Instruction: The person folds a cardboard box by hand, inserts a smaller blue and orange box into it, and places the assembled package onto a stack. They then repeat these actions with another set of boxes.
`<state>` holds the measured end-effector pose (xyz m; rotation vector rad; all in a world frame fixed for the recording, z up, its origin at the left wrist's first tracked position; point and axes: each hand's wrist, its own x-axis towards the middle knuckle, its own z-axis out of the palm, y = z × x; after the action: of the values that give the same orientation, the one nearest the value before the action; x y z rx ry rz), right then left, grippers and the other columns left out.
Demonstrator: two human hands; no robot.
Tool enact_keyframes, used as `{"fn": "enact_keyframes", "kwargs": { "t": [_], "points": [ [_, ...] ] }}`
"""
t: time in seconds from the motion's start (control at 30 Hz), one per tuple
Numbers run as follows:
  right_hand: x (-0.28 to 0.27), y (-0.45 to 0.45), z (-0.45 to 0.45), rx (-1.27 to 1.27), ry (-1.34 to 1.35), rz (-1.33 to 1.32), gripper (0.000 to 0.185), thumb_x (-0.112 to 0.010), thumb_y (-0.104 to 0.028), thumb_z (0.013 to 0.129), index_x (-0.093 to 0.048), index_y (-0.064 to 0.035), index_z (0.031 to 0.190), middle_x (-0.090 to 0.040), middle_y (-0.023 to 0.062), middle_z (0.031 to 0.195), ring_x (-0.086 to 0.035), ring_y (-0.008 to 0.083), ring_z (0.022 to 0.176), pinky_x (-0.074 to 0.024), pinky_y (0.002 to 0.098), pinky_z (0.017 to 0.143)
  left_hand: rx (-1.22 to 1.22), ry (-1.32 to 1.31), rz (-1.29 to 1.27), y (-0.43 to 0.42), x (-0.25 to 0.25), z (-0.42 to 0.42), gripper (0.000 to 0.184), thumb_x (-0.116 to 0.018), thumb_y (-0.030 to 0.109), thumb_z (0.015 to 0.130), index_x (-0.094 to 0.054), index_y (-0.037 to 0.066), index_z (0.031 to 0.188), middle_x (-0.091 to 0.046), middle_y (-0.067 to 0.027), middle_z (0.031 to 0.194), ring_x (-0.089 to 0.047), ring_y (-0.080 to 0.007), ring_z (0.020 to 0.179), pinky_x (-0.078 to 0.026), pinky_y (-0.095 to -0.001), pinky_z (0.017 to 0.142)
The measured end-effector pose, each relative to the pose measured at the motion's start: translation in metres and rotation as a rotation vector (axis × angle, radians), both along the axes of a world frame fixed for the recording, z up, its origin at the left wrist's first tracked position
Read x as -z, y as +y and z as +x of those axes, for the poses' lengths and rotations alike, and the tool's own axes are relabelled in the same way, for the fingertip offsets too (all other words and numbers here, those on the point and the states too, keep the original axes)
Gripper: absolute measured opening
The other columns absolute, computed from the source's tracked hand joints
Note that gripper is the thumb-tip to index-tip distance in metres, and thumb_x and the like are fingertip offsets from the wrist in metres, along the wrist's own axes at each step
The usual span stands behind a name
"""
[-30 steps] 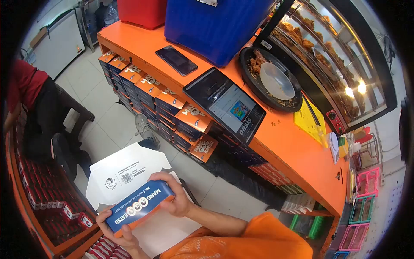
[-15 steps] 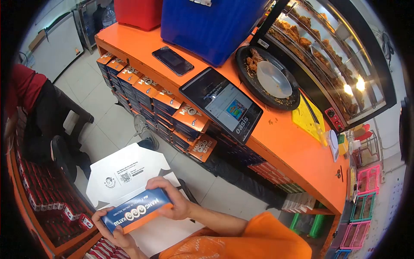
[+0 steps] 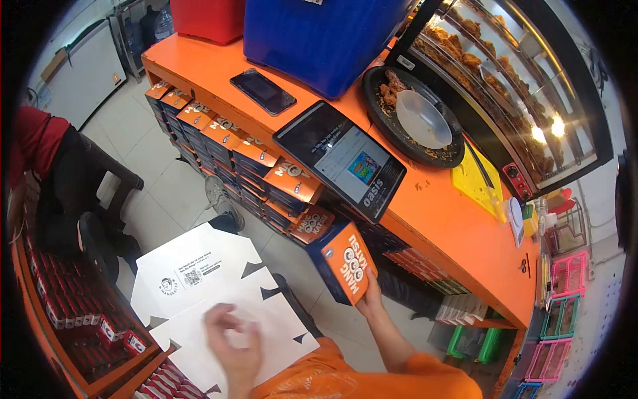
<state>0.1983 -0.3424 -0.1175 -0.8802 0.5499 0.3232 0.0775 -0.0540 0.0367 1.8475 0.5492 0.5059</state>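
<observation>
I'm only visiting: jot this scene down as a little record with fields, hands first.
Right hand: holds an orange-and-navy box marked "KATSU"
Left hand: blurred, over a white unfolded carton; contact unclear
On the orange counter: phone, tablet, black pan holding food
Under the countertop: stacked boxes
Display case: lit, food inside
Nearby: another person, red top

I monitor through one head-mounted wide-angle view, directed forward and steeply down, with the left hand (image 3: 234,342) and right hand (image 3: 372,297) close below and the tabletop (image 3: 433,207) slanting across farther off.
</observation>
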Motion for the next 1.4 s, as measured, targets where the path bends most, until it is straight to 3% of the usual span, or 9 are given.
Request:
{"fn": "enact_keyframes", "kwargs": {
  "t": [0.17, 0.27, 0.6, 0.67, 1.0, 1.1, 1.3, 1.37, 1.4],
  "points": [
    [0.079, -0.028, -0.008, 0.099, 0.264, -0.072, 0.057, -0.065, -0.039, 0.087, -0.045, -0.0125, 0.133, -0.052, 0.0079, 0.129, -0.057, 0.0289, 0.110, -0.0484, 0.0438, 0.092, 0.260, 0.108, 0.053, -0.051, 0.013, 0.026, 0.068, -0.084, 0.015, 0.064, -0.045, 0.002, 0.119, -0.047, -0.0142, 0.112, -0.055, -0.0216, 0.079, -0.047, -0.0320, 0.066],
    [0.124, -0.012, 0.006, 0.161, 0.405, -0.223, 0.066, -0.070, -0.037, 0.083, -0.037, -0.0137, 0.136, -0.045, 0.0132, 0.133, -0.056, 0.0393, 0.107, -0.0445, 0.0473, 0.090, 0.264, 0.160, 0.356, -0.061, 0.029, 0.032, 0.076, -0.084, 0.027, 0.063, -0.046, 0.002, 0.124, -0.048, -0.0209, 0.116, -0.056, -0.0394, 0.101, -0.050, -0.0447, 0.081],
    [0.217, 0.040, 0.117, -0.116, 0.203, -0.044, 0.074, -0.068, -0.027, 0.091, -0.016, -0.0096, 0.142, -0.037, 0.0227, 0.137, -0.059, 0.0483, 0.105, -0.0552, 0.0560, 0.084, 0.306, 0.218, 0.373, -0.047, 0.015, 0.020, 0.074, -0.075, 0.010, 0.067, -0.038, -0.001, 0.131, -0.042, -0.0236, 0.122, -0.056, -0.0371, 0.098, -0.051, -0.0415, 0.081],
    [0.218, 0.051, 0.127, -0.085, 0.229, -0.105, 0.066, -0.065, -0.025, 0.092, -0.022, -0.0061, 0.140, -0.039, 0.0215, 0.136, -0.060, 0.0476, 0.105, -0.0559, 0.0547, 0.084, 0.334, 0.282, -0.045, -0.041, 0.014, 0.010, 0.079, -0.077, 0.007, 0.068, -0.032, -0.001, 0.134, -0.036, -0.0225, 0.127, -0.056, -0.0329, 0.098, -0.051, -0.0370, 0.081],
    [0.245, 0.057, 0.154, -0.083, 0.312, -0.184, 0.058, -0.065, -0.017, 0.092, -0.033, -0.0004, 0.138, -0.043, 0.0193, 0.134, -0.057, 0.0487, 0.108, -0.0566, 0.0542, 0.085, 0.368, 0.276, -0.238, -0.015, 0.035, -0.023, 0.079, -0.078, -0.001, 0.074, -0.028, -0.002, 0.136, -0.034, -0.0145, 0.130, -0.056, -0.0224, 0.102, -0.053, -0.0359, 0.087],
    [0.225, 0.066, 0.155, -0.105, 0.353, -0.236, 0.059, -0.062, -0.018, 0.094, -0.031, 0.0006, 0.140, -0.041, 0.0202, 0.138, -0.052, 0.0491, 0.115, -0.0567, 0.0548, 0.085, 0.320, 0.255, -0.295, -0.007, 0.035, -0.026, 0.072, -0.078, -0.002, 0.074, -0.036, -0.004, 0.133, -0.045, -0.0152, 0.126, -0.058, -0.0219, 0.103, -0.053, -0.0332, 0.086],
    [0.188, 0.070, 0.147, -0.391, 0.377, -0.619, 0.068, -0.058, -0.039, 0.093, -0.034, 0.0055, 0.139, -0.038, 0.0246, 0.144, -0.053, 0.0444, 0.117, -0.0549, 0.0542, 0.087, 0.365, 0.378, -0.391, 0.000, 0.033, -0.032, 0.046, -0.076, -0.002, 0.078, -0.057, -0.008, 0.120, -0.067, -0.0129, 0.097, -0.065, -0.0174, 0.087, -0.053, -0.0297, 0.082],
    [0.209, 0.065, 0.144, -0.576, 0.346, -1.065, 0.071, -0.060, -0.044, 0.092, -0.033, 0.0039, 0.137, -0.056, 0.0294, 0.122, -0.059, 0.0398, 0.114, -0.0564, 0.0457, 0.075, 0.338, 0.360, -0.430, 0.001, 0.033, -0.032, 0.040, -0.075, -0.004, 0.077, -0.062, -0.007, 0.115, -0.069, -0.0115, 0.092, -0.066, -0.0143, 0.082, -0.054, -0.0263, 0.078],
    [0.246, 0.062, 0.130, -0.452, 0.050, -1.437, 0.057, -0.060, -0.042, 0.093, -0.046, 0.0005, 0.129, -0.066, 0.0201, 0.103, -0.066, 0.0292, 0.097, -0.0542, 0.0398, 0.067, 0.340, 0.354, -0.435, 0.001, 0.033, -0.032, 0.040, -0.075, -0.004, 0.077, -0.062, -0.007, 0.115, -0.069, -0.0115, 0.092, -0.066, -0.0143, 0.082, -0.054, -0.0263, 0.078]
  ]
}}
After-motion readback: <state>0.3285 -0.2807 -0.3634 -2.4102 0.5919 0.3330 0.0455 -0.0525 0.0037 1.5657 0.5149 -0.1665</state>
